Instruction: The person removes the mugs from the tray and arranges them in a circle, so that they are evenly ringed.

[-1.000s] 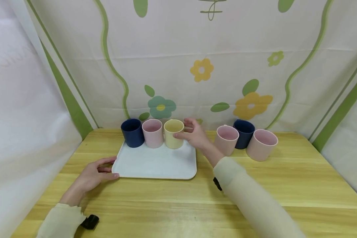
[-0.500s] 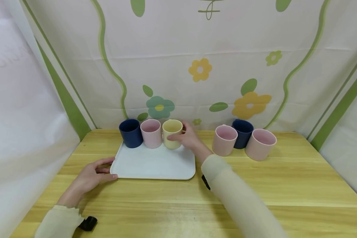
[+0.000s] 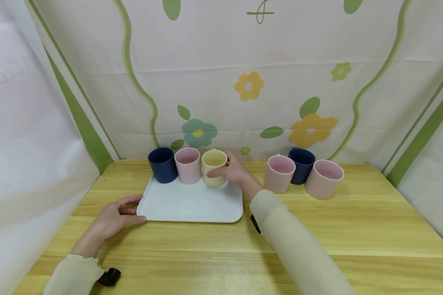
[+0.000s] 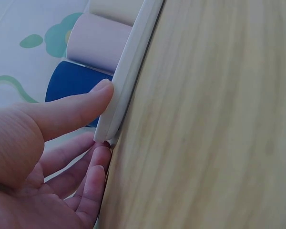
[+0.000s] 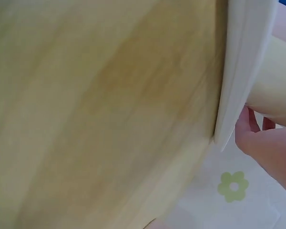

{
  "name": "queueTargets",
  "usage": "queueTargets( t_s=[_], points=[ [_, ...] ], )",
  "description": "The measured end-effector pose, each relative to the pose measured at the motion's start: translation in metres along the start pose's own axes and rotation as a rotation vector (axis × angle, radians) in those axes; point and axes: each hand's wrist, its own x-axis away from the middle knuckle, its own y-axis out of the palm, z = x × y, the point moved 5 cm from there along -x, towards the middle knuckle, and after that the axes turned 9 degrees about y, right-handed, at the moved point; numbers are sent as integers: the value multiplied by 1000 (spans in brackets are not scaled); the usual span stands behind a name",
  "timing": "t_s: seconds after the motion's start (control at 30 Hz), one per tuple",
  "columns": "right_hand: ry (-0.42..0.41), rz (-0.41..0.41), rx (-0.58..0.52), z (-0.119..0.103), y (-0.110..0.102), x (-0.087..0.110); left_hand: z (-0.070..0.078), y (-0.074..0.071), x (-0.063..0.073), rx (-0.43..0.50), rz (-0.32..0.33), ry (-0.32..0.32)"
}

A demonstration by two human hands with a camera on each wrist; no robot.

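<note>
A white tray [image 3: 190,205] lies on the wooden table. Along its back stand a navy mug [image 3: 165,168], a pink mug [image 3: 189,169] and a pale yellow mug [image 3: 212,180], side by side from left to right. My right hand [image 3: 237,169] grips the yellow mug from its right side, thumb across the front and fingers behind, partly hidden. At the tray's front left corner my left hand [image 3: 112,217] holds the edge. The left wrist view shows that thumb [image 4: 86,107] on the tray rim, with the other fingers curled near the corner.
Two pink mugs, one nearer the tray [image 3: 278,180] and one farther right [image 3: 323,184], stand on the table [image 3: 206,254]. A second navy mug [image 3: 302,170] is between and slightly behind them. A patterned curtain [image 3: 206,82] hangs right behind the table.
My right hand has moved left and closed further round the yellow mug. That mug has come slightly toward the front. My left hand stays at the tray corner.
</note>
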Motion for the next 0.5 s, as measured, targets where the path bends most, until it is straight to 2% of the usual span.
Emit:
queueTargets(
  t_s=[0.27, 0.5],
  points=[
    [-4, 0, -12, 3, -1, -1, 1, 1, 0, 8, -6, 6],
    [-50, 112, 79, -1, 5, 0, 1, 1, 0, 3, -6, 2]
  ],
)
